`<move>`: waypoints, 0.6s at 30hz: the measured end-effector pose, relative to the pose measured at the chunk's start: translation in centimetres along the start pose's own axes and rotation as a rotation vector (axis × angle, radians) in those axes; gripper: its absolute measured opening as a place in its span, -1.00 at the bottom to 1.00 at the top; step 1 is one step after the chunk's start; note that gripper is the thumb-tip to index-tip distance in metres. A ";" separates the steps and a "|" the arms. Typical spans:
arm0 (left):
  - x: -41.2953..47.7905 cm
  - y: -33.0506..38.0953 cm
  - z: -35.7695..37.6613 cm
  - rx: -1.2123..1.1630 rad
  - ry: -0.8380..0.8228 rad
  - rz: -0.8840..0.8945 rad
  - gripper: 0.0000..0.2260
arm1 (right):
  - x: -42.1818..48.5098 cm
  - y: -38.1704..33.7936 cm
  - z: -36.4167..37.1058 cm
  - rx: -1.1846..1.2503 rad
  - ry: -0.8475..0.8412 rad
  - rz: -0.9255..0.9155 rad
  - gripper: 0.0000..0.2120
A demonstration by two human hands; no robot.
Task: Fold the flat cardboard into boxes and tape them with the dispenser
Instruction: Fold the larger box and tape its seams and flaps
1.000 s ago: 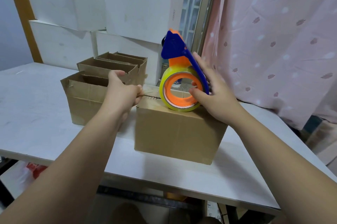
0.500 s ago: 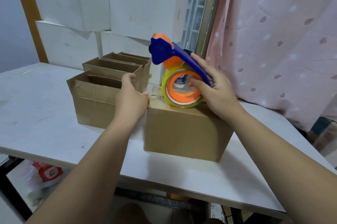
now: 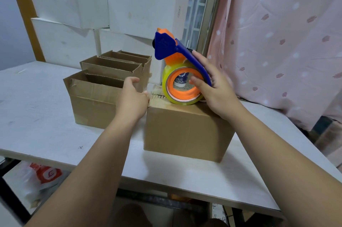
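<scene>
The closed box (image 3: pixel 187 130) is set on the worktop (image 3: pixel 37 115). The dispenser (image 3: pixel 182 86) is stood on its top seam and gripped by the right hand (image 3: pixel 216 93), thumb in the core, seemingly for control. The left hand (image 3: pixel 132 97) is placed at the box's left top edge, fingers (image 3: pixel 133 79) relaxed and apart, probably to steady it.

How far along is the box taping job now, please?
Done: three open-topped boxes stand folded at the left. In hand: the right hand grips the tape dispenser on top of the closed box; the left hand is at its left edge. Left: finishing this seam; whether the open tops need tape, I cannot tell.
</scene>
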State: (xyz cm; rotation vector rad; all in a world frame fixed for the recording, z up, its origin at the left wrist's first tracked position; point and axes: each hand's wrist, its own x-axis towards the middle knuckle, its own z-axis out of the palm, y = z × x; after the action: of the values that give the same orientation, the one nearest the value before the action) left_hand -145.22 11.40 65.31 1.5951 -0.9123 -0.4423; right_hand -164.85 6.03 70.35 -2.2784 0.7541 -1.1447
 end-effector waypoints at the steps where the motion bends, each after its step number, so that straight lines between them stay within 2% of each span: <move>1: 0.1 0.0 0.0 -0.003 -0.027 -0.021 -0.59 | 0.0 0.0 0.0 0.003 -0.002 0.003 -0.47; 6: 0.0 -0.3 -0.1 -0.131 -0.059 -0.109 -0.60 | -0.2 0.0 0.1 0.012 0.000 0.027 -0.43; 13: 0.0 -0.3 0.0 -0.042 -0.068 -0.072 -0.64 | -0.2 -0.1 0.1 0.004 -0.004 0.037 -0.44; 18: 0.2 0.5 -0.7 0.335 -0.203 -0.061 -0.61 | -0.2 -0.1 0.1 0.004 -0.003 0.035 -0.44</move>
State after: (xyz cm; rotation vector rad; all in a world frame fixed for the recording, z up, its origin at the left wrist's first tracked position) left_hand -144.80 11.70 66.01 1.9115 -1.1388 -0.5210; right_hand -164.84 6.22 70.25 -2.2543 0.7863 -1.1262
